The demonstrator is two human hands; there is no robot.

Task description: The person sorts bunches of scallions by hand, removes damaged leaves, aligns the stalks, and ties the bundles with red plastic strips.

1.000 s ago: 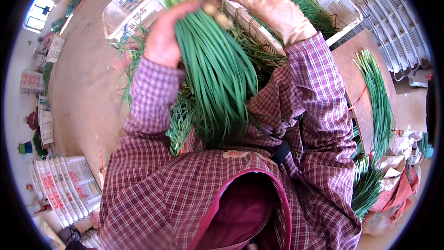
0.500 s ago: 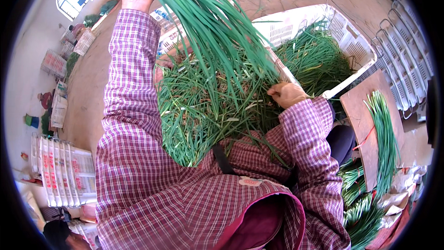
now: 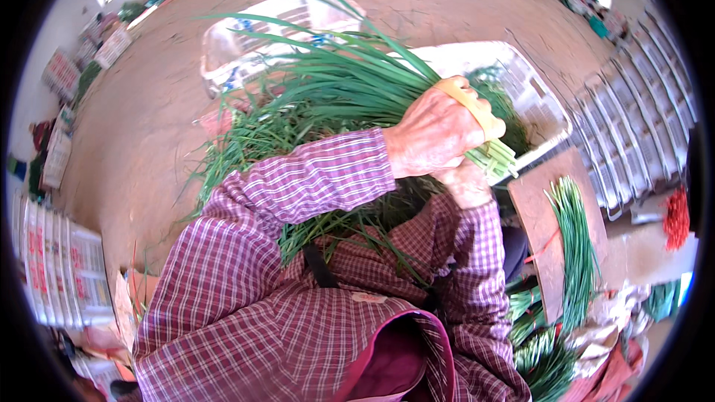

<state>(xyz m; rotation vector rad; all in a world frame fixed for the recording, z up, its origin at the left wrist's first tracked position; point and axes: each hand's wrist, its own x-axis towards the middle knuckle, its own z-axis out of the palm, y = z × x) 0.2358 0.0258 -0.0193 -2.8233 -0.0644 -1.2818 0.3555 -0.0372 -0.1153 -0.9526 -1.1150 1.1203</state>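
Note:
My left hand (image 3: pixel 439 126) is closed around a bunch of long green garlic chives (image 3: pixel 357 89). The leaves fan out to the left, while the pale stalk ends (image 3: pixel 495 158) stick out at the right below the fist. A yellow band (image 3: pixel 477 108) lies across that hand's fingers. Just beneath, my right hand (image 3: pixel 465 184) meets the left one near the stalk ends; its fingers are hidden. Under both arms a heap of loose green leaves (image 3: pixel 246 141) covers my lap area.
A white crate (image 3: pixel 555 108) with greens stands ahead right, another white crate (image 3: pixel 212 48) ahead left. At my right a tied chive bundle (image 3: pixel 573 246) lies on a brown board (image 3: pixel 532 216), with more bundles (image 3: pixel 547 365) below. Stacked crates (image 3: pixel 633 112) rise beyond.
My left hand has come down from the upper left to the right, bringing the chives across to my right hand. The leaves now point left instead of hanging down. My view has shifted.

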